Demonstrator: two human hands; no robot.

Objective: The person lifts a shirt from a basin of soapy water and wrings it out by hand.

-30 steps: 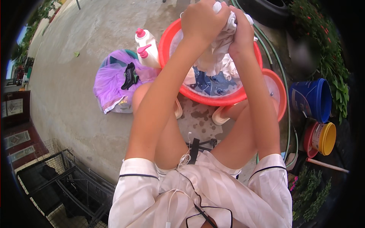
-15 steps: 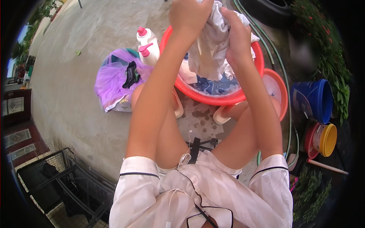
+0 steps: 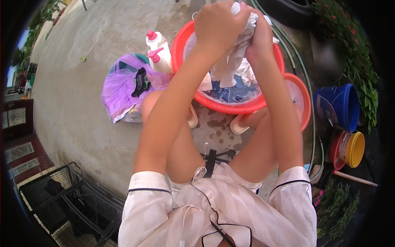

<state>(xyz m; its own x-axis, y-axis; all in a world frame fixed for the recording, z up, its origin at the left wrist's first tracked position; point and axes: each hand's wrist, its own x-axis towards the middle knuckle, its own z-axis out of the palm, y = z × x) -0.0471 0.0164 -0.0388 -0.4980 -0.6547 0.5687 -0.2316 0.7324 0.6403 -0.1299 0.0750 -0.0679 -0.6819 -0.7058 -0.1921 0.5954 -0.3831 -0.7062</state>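
Observation:
Both my hands grip a wet white cloth garment [image 3: 227, 70], bunched between them over a large red basin [image 3: 236, 108]. My left hand [image 3: 220, 24] is closed round its upper part, the back of the hand hiding most of the fingers. Close beside it, my right hand [image 3: 260, 39] is wrapped round the cloth from the other side. The garment's loose end hangs down toward the water. In the basin lie blue patterned cloth [image 3: 224, 94] and other white cloth [image 3: 246, 73], partly under water.
Left of the basin stand two white pump bottles [image 3: 161, 59] with pink tops, beside purple tulle clothing [image 3: 123, 88] with a black item [image 3: 141, 82] on it. On the right are a smaller red basin [image 3: 305, 99], a green hose [image 3: 302, 61], a blue bucket [image 3: 339, 107] and a yellow bucket [image 3: 354, 149].
My left hand has come right and down, closer to my right hand. The white garment is now bunched more tightly and narrower between them.

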